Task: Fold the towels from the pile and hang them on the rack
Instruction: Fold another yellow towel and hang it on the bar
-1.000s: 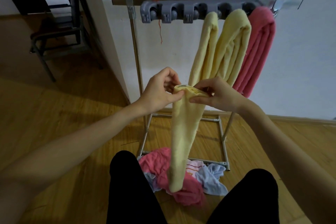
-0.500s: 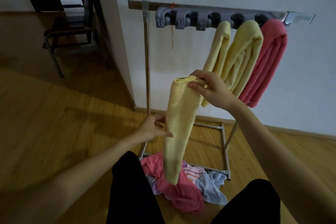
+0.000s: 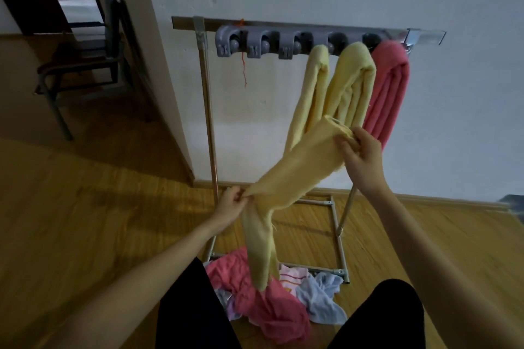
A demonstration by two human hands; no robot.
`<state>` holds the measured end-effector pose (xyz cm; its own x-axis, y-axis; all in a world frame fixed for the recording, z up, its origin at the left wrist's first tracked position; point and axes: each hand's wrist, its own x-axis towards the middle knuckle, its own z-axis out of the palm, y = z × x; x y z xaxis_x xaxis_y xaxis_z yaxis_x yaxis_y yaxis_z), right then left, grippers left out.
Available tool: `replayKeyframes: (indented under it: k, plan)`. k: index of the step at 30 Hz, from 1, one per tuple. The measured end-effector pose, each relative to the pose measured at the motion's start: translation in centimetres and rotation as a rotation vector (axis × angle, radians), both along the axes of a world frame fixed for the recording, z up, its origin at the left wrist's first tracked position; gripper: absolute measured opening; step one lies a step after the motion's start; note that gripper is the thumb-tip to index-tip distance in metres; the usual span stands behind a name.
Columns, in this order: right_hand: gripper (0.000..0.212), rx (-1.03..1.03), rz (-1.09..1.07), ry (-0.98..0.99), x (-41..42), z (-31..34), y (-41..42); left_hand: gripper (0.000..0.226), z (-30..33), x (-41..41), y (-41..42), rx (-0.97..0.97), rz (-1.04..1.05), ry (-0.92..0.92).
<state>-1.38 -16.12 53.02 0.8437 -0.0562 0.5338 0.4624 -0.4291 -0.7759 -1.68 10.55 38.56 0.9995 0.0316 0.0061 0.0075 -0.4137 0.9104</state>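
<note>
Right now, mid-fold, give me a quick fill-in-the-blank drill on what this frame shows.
1. Both hands hold a long folded towel coloured ____.
2. The left hand pinches it lower than the right hand, which grips its ____ end.
3. On the rack hang two yellow towels and one ____ towel.
4. The unfolded pile lies on the ____.

Missing words: yellow; top; pink; floor

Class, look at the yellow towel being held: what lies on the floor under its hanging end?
Under the yellow towel lies a pile of pink, blue and striped cloths; the part behind its tip is covered.
</note>
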Motion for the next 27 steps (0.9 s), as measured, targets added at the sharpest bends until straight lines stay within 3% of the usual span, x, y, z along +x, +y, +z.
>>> replayKeyframes:
  k: [4, 9, 13, 16, 18, 20, 24, 27]
  plan:
    - [0.006, -0.01, -0.194, 0.268, 0.2, -3.9, -2.4, 0.016, 3.5, 0.3, 0.7, 0.078, 0.016, -0.194]
    - [0.045, -0.085, -0.081, 0.692, -0.2, -8.7, -2.6, 0.006, 10.3, 0.6, 0.4, 0.306, -0.207, -0.439]
    - [0.055, -0.329, 0.115, 0.748, -0.6, -10.0, -0.7, 0.018, 15.1, 0.7, 0.0, 0.478, -0.39, -0.457]
    - [0.061, -0.622, 0.259, 0.766, -0.3, -9.6, 0.8, 0.013, 18.0, 0.8, -0.4, 0.567, -0.516, -0.381]
    - [0.066, -0.714, 0.344, 0.679, -0.1, -9.1, 1.7, 0.009, 19.2, 0.8, -0.7, 0.613, -0.578, -0.354]
    - [0.071, -0.596, 0.464, 0.526, -0.2, -7.7, 3.1, 0.01, 19.8, 0.8, -0.9, 0.634, -0.62, -0.337]
    - [0.054, -0.031, 0.609, 0.339, -1.1, -4.2, 6.1, 0.016, 19.7, 0.6, -1.2, 0.629, -0.651, -0.328]
    - [0.032, 0.022, 0.552, 0.236, -0.8, -3.2, 7.0, 0.019, 19.5, 0.6, -1.0, 0.611, -0.63, -0.327]
